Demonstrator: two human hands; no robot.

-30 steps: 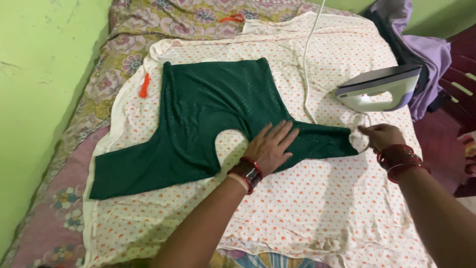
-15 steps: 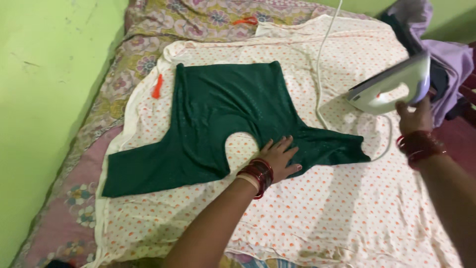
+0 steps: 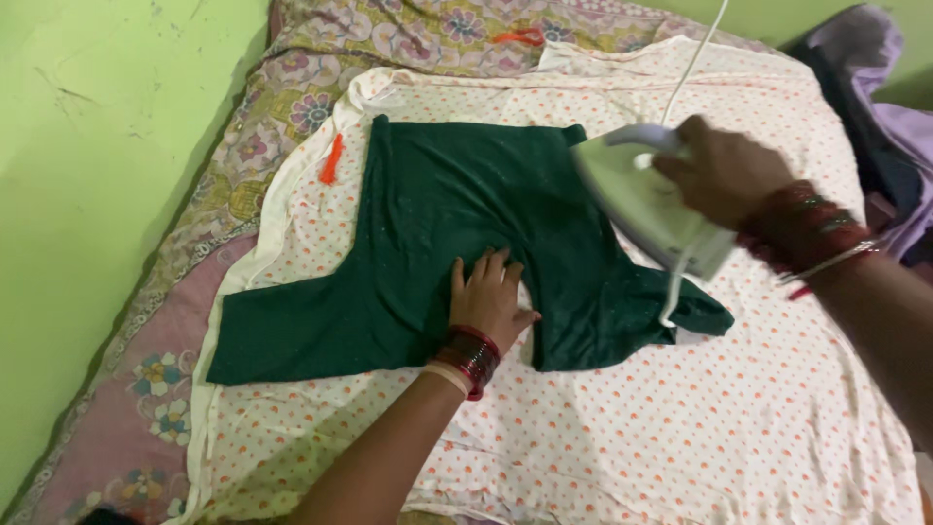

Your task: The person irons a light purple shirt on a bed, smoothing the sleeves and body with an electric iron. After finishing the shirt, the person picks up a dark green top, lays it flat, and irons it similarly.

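Bed with a floral cover (image 3: 292, 87) is filling the view, pushed against a green wall (image 3: 87, 194). A white cloth with orange dots (image 3: 700, 428) is lying spread over it. A dark green garment (image 3: 437, 233) is lying flat on that cloth, near its middle, one sleeve reaching toward the wall side and the other toward the right (that end looks slightly rumpled). A heap of purple cloth (image 3: 894, 117) is sitting at the far right edge.

The right hand (image 3: 724, 170) is gripping the handle of a white iron (image 3: 646, 204), fingers wrapped fully around it; the iron is hovering over or resting on the garment's right shoulder area, contact unclear because of blur. Its white cord (image 3: 695, 58) is running up toward the head of the bed. The left hand (image 3: 489, 297) is pressing flat, fingers spread, on the garment beside its curved neckline. Red bangles (image 3: 471, 358) are sitting on that wrist. A small orange tassel (image 3: 332, 158) is lying on the cloth's left border.
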